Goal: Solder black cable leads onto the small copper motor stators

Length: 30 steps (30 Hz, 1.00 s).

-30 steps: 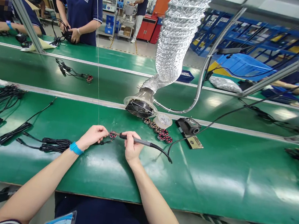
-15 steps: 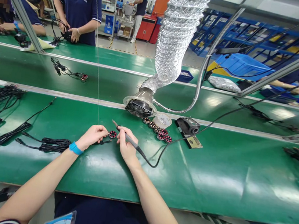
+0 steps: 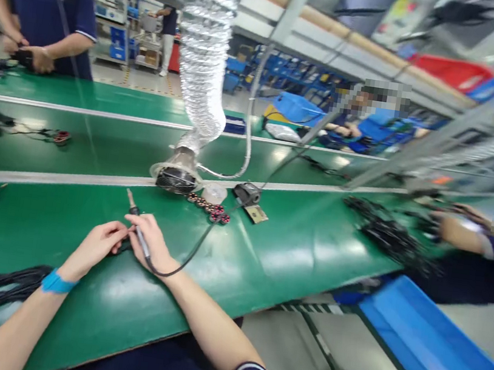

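My right hand (image 3: pixel 154 239) is closed around a soldering iron (image 3: pixel 143 243), its metal tip pointing up and away from me. My left hand (image 3: pixel 100 243) has its fingers pinched together and meets the right hand's fingertips. What the pinch holds is hidden; a bit of dark cable (image 3: pixel 124 247) shows beneath the two hands. Beyond them, several small round parts (image 3: pixel 219 215) with red, black and coppery faces lie in a row beside a roll of clear tape (image 3: pixel 214 193). The iron's cord loops off to the right.
A fume extractor hood (image 3: pixel 177 176) on a silver duct hangs over the bench. Behind the round parts stands a black iron holder (image 3: pixel 246 193). Black cable bundles (image 3: pixel 12 287) lie at left, others (image 3: pixel 382 234) at right, near another person's arm (image 3: pixel 463 232). A blue bin (image 3: pixel 435 352) sits below right.
The view has swung to the right. My hands have come together, and the round red-and-black part that was by my left fingertips no longer shows. The soldering iron stays in my right hand.
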Each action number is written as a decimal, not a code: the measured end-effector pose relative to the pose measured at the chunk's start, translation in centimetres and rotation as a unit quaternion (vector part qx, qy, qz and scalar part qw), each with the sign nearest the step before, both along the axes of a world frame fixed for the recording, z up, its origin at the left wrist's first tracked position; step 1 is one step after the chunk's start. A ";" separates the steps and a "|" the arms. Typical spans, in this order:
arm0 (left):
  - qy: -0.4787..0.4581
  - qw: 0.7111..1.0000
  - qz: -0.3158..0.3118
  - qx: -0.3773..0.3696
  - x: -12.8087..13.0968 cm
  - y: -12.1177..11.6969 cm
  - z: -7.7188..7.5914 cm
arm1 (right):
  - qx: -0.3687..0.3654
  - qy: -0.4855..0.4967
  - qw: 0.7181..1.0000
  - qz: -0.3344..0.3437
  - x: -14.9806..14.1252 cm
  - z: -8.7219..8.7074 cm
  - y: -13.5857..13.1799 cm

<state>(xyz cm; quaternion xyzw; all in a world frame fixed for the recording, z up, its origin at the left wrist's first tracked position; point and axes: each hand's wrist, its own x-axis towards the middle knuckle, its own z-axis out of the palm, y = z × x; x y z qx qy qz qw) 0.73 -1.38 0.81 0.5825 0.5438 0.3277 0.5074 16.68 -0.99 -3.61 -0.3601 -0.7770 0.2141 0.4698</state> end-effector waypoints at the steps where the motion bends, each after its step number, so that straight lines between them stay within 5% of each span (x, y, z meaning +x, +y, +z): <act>1: 0.011 1.000 -0.007 0.000 0.0 0.1 0.1 | -0.003 -0.016 1.000 -0.011 0.0 -0.1 0.1; 15: 0.108 0.993 -0.032 0.029 -1.2 1.2 -1.4 | 0.003 -0.045 0.998 -0.052 0.6 0.0 -0.1; 22: 0.080 0.995 -0.060 0.029 -0.7 0.9 -1.0 | -0.007 -0.040 0.998 -0.038 0.7 -0.4 -0.1; 30: 0.025 0.999 -0.011 0.026 0.4 0.4 -0.4 | -0.016 0.048 0.998 -0.024 0.3 0.0 -0.3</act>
